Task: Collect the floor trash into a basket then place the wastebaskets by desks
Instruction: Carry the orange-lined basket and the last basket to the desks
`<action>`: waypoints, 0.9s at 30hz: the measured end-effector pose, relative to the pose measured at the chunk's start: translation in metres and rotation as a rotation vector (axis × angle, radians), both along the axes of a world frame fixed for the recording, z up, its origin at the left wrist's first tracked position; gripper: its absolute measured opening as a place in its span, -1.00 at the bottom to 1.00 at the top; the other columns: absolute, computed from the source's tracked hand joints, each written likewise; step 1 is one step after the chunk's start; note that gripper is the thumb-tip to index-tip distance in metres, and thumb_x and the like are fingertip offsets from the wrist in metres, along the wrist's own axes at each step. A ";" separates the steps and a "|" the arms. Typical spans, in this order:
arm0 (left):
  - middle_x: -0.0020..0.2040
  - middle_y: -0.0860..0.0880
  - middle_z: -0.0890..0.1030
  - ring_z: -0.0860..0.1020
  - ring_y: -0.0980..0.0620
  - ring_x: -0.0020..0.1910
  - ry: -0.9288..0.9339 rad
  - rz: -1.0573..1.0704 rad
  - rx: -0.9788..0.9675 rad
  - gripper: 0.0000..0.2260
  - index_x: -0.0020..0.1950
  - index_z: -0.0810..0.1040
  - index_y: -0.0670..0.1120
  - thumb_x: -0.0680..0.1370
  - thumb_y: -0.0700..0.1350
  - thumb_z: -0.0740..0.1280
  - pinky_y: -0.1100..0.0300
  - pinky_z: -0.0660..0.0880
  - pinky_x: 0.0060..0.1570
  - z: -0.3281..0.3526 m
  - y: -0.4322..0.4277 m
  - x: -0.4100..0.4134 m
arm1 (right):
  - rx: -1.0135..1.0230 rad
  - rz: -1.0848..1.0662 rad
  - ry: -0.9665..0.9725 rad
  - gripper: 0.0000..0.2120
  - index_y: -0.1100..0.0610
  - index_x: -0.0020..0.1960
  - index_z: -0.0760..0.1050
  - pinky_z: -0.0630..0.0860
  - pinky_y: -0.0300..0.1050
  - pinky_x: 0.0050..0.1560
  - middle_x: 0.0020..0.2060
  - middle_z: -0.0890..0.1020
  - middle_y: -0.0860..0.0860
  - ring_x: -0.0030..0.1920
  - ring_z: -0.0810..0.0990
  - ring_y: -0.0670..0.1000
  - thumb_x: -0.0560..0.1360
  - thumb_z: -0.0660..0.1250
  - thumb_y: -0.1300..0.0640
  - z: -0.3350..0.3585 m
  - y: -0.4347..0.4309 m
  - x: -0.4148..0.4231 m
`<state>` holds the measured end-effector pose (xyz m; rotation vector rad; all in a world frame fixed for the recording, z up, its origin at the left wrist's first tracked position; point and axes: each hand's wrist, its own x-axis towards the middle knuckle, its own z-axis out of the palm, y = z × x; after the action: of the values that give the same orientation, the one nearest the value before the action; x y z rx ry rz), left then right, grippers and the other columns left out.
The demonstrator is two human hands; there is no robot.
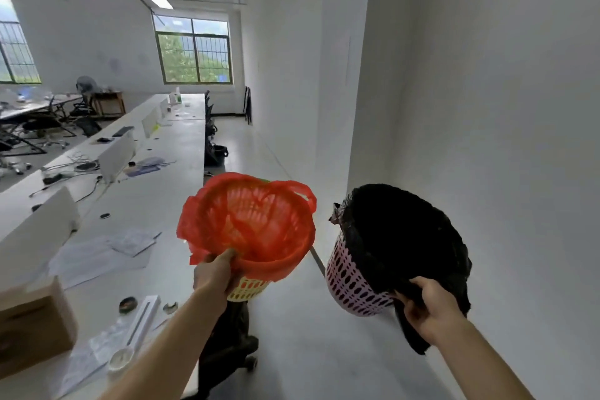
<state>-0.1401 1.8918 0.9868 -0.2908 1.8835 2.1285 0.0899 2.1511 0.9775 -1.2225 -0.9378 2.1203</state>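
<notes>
Left hand [214,276] grips red-lined basket [251,287]; right hand [431,308] grips black-lined basket [350,282]; chair [233,344] underneath.

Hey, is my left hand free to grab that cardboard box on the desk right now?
Probably not: the left hand grips the red-lined basket by its rim, though nothing blocks the cardboard box.

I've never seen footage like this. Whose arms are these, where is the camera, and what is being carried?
No machine here: a person wears a wide-angle camera on the head, so the arms are their own. The left hand grips the rim of a yellow basket lined with a red bag. The right hand grips a pink basket lined with a black bag. Both baskets are off the floor. On the left runs a long white desk with papers and a cardboard box.
</notes>
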 end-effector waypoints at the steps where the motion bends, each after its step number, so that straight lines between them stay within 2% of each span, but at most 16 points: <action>1: -0.12 -0.17 0.63 0.60 -0.12 -0.26 -0.004 0.018 -0.002 -0.78 0.07 0.53 -0.10 0.50 -0.05 0.43 0.06 0.59 -0.16 0.001 0.020 -0.015 | 0.000 0.012 0.011 -0.76 0.30 0.22 0.48 0.40 -0.31 -0.63 -0.03 0.62 0.28 -0.41 0.67 0.10 0.56 0.24 0.33 0.003 0.020 -0.012; 3: -0.12 -0.16 0.64 0.63 -0.18 -0.16 -0.005 0.055 -0.028 -0.72 0.13 0.54 -0.10 0.48 -0.03 0.44 -0.08 0.61 0.04 0.003 0.062 -0.048 | 0.027 0.021 0.011 -0.77 0.31 0.22 0.47 0.40 -0.30 -0.64 -0.01 0.61 0.28 -0.28 0.64 0.14 0.57 0.24 0.34 0.009 0.063 -0.044; 6: -0.13 -0.14 0.61 0.62 -0.21 -0.07 0.016 0.070 -0.039 -0.71 0.14 0.53 -0.11 0.48 -0.04 0.43 -0.16 0.59 0.11 0.000 0.144 -0.103 | 0.051 0.066 -0.004 -0.86 0.30 0.13 0.47 0.42 -0.29 -0.64 0.04 0.57 0.31 -0.24 0.62 0.15 0.58 0.25 0.33 0.011 0.146 -0.104; 8: -0.12 -0.12 0.58 0.60 -0.20 -0.04 0.031 0.077 -0.020 -0.75 0.13 0.49 -0.09 0.51 -0.07 0.42 -0.13 0.58 0.13 0.008 0.166 -0.119 | 0.076 0.075 -0.009 -0.96 0.28 0.01 0.46 0.42 -0.30 -0.63 -0.05 0.58 0.28 -0.24 0.61 0.14 0.58 0.25 0.33 0.017 0.168 -0.130; 11: 0.00 -0.14 0.59 0.60 -0.21 0.00 0.011 0.113 0.011 -0.74 0.14 0.46 -0.09 0.52 -0.09 0.43 -0.07 0.60 0.04 0.006 0.217 -0.164 | 0.090 0.145 -0.039 -0.97 0.27 -0.03 0.46 0.44 -0.29 -0.61 -0.13 0.57 0.25 -0.20 0.60 0.14 0.58 0.26 0.32 0.013 0.231 -0.188; 13: 0.03 -0.16 0.60 0.62 -0.20 -0.04 -0.013 0.154 0.016 -0.74 0.15 0.47 -0.09 0.52 -0.09 0.43 0.01 0.61 -0.18 0.005 0.244 -0.193 | 0.087 0.199 -0.041 -0.97 0.27 0.00 0.47 0.46 -0.28 -0.59 -0.03 0.58 0.26 -0.09 0.60 0.18 0.58 0.27 0.30 0.010 0.270 -0.234; 15: 0.02 -0.18 0.61 0.60 -0.14 -0.18 -0.016 0.178 0.009 -0.71 0.19 0.49 -0.12 0.52 -0.09 0.43 0.14 0.52 -0.46 0.006 0.259 -0.224 | 0.096 0.239 -0.045 -0.96 0.25 0.02 0.49 0.47 -0.28 -0.58 0.02 0.58 0.26 0.01 0.59 0.20 0.58 0.28 0.29 0.008 0.297 -0.278; 17: 0.04 -0.19 0.62 0.60 -0.12 -0.19 -0.040 0.205 0.005 -0.68 0.22 0.50 -0.14 0.52 -0.09 0.44 0.22 0.48 -0.58 0.006 0.267 -0.253 | 0.079 0.272 -0.058 -0.96 0.25 0.01 0.50 0.47 -0.28 -0.57 0.00 0.58 0.25 0.01 0.58 0.20 0.59 0.28 0.29 0.007 0.314 -0.319; 21: 0.10 -0.22 0.62 0.64 -0.18 0.00 -0.086 0.241 0.005 -0.69 0.23 0.51 -0.15 0.53 -0.10 0.43 0.17 0.53 -0.51 -0.009 0.285 -0.321 | 0.086 0.366 -0.050 -0.94 0.28 -0.02 0.50 0.46 -0.29 -0.58 -0.08 0.57 0.24 -0.13 0.55 0.15 0.58 0.26 0.31 0.001 0.344 -0.412; 24: 0.13 -0.22 0.60 0.62 -0.19 0.07 -0.108 0.282 0.010 -0.70 0.23 0.49 -0.14 0.53 -0.11 0.43 0.15 0.56 -0.48 -0.024 0.295 -0.382 | 0.095 0.418 -0.054 -0.93 0.29 0.01 0.50 0.44 -0.29 -0.60 -0.09 0.58 0.24 -0.13 0.55 0.16 0.59 0.25 0.31 -0.005 0.359 -0.492; 27: 0.17 -0.21 0.58 0.59 -0.21 0.14 -0.113 0.299 -0.001 -0.69 0.24 0.48 -0.14 0.54 -0.12 0.42 0.09 0.56 -0.36 -0.039 0.300 -0.452 | 0.096 0.442 -0.068 -0.93 0.29 0.00 0.50 0.43 -0.29 -0.62 -0.11 0.59 0.23 -0.17 0.57 0.15 0.59 0.25 0.30 -0.015 0.371 -0.570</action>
<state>-0.5926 2.1920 0.9478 -0.7178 1.8732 2.2403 -0.4802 2.5222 0.9625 -1.1227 -1.4313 2.3387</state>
